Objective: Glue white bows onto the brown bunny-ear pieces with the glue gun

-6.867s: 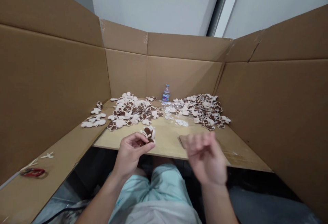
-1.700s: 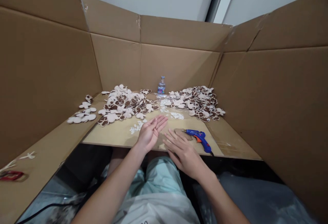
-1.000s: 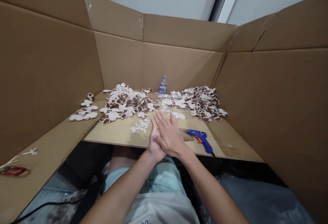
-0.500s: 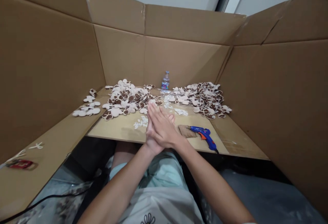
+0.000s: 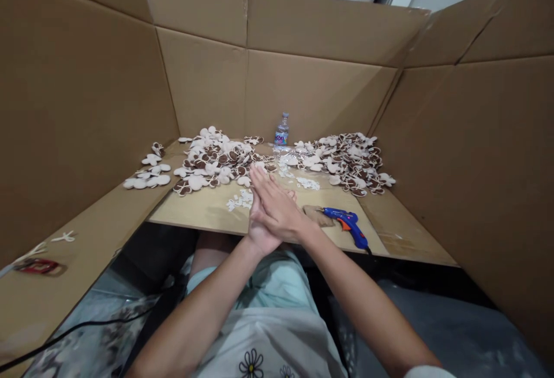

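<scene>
My right hand (image 5: 277, 202) lies across my left hand (image 5: 261, 234), palm against palm, above the front edge of the board (image 5: 194, 210). The right fingers are stretched out and held together. My left hand is mostly covered; its fingertips show past the right hand's far side. Whatever may be between the palms is hidden. To the left of the hands is a group of small white pieces (image 5: 240, 199). A blue glue gun (image 5: 348, 224) with an orange trigger rests to their right, its nozzle over a brown pad (image 5: 318, 215).
Behind the hands are a left heap (image 5: 212, 161) and a right heap (image 5: 352, 161) of white and brown felt-like shapes. A water bottle (image 5: 281, 130) stands at the back. Cardboard walls (image 5: 320, 89) surround the board. A red tool (image 5: 38, 266) lies at left.
The view has tilted and shifted slightly. My hands stay pressed together in nearly the same place, with only a small shift. The glue gun and heaps have not been moved.
</scene>
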A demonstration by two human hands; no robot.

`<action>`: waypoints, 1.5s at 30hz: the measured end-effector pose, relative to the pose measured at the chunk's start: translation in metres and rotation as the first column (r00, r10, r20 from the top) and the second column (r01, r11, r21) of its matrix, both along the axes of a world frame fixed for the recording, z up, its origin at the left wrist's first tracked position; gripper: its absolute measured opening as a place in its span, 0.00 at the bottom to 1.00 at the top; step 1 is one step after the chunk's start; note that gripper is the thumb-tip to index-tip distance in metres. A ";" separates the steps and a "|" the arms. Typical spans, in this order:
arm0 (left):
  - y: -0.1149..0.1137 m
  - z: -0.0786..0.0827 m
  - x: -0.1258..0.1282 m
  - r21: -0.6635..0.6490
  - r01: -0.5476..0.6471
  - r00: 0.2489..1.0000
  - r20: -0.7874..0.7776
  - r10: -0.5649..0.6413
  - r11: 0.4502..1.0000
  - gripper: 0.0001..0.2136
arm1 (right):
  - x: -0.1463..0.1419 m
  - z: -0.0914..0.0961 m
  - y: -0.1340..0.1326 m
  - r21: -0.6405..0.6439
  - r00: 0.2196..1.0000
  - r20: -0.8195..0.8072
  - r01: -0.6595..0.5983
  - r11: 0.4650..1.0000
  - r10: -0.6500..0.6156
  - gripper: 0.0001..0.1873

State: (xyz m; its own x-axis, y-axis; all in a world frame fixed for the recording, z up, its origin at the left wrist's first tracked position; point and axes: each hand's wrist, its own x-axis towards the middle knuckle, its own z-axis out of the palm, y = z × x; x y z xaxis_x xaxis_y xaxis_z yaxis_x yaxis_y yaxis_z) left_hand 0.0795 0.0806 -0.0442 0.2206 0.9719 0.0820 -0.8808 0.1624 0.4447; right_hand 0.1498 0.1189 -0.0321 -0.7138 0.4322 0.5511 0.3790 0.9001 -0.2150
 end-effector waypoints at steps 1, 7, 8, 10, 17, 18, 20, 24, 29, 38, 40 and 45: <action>-0.001 0.002 0.000 0.009 0.013 1.000 0.027 -0.013 1.000 0.29 | 0.001 0.002 0.005 -0.002 1.000 -0.001 0.008 1.000 -0.008 0.47; -0.008 0.011 -0.016 0.068 0.191 0.979 0.058 -0.195 0.979 0.37 | 0.018 0.006 0.043 -0.028 0.996 -0.020 0.089 0.996 -0.090 0.45; -0.008 0.010 -0.018 0.056 0.214 0.975 0.046 -0.217 0.975 0.38 | 0.021 0.006 0.047 -0.026 0.995 -0.022 0.094 0.995 -0.095 0.44; -0.009 0.007 -0.023 0.027 0.232 0.972 0.024 -0.232 0.972 0.40 | 0.025 0.005 0.051 -0.019 0.993 -0.036 0.110 0.994 -0.111 0.44; -0.010 0.000 -0.034 -0.043 0.179 0.980 -0.080 -0.182 0.983 0.30 | 0.023 0.005 0.046 -0.092 0.961 -0.185 0.192 0.977 -0.206 0.41; -0.010 -0.001 -0.035 -0.049 0.159 0.981 -0.101 -0.164 0.986 0.28 | 0.021 0.004 0.043 -0.115 0.946 -0.229 0.209 0.971 -0.231 0.40; -0.010 -0.003 -0.038 -0.052 0.120 0.983 -0.134 -0.126 0.991 0.23 | 0.018 0.003 0.040 -0.164 0.907 -0.312 0.242 0.956 -0.283 0.38; -0.010 -0.007 -0.042 -0.013 0.076 0.982 -0.171 -0.077 0.997 0.17 | 0.012 -0.001 0.034 -0.263 0.838 -0.411 0.269 0.927 -0.359 0.36; -0.012 -0.011 -0.042 0.024 0.054 0.970 -0.240 -0.046 0.998 0.15 | 0.009 -0.002 0.025 -0.365 0.743 -0.505 0.278 0.889 -0.439 0.32; -0.015 -0.009 -0.043 0.033 0.026 0.976 -0.218 -0.019 0.999 0.12 | 0.016 -0.006 0.009 -0.333 0.596 -0.729 0.119 0.935 -0.336 0.17; -0.016 -0.006 -0.046 0.027 0.022 0.988 -0.152 -0.017 0.999 0.15 | 0.023 -0.010 0.004 -0.275 0.649 -0.715 0.082 0.958 -0.260 0.13; -0.020 0.001 -0.054 -0.017 -0.003 0.997 -0.076 0.002 1.000 0.24 | 0.034 -0.021 -0.015 -0.194 0.788 -0.585 0.098 0.976 -0.195 0.11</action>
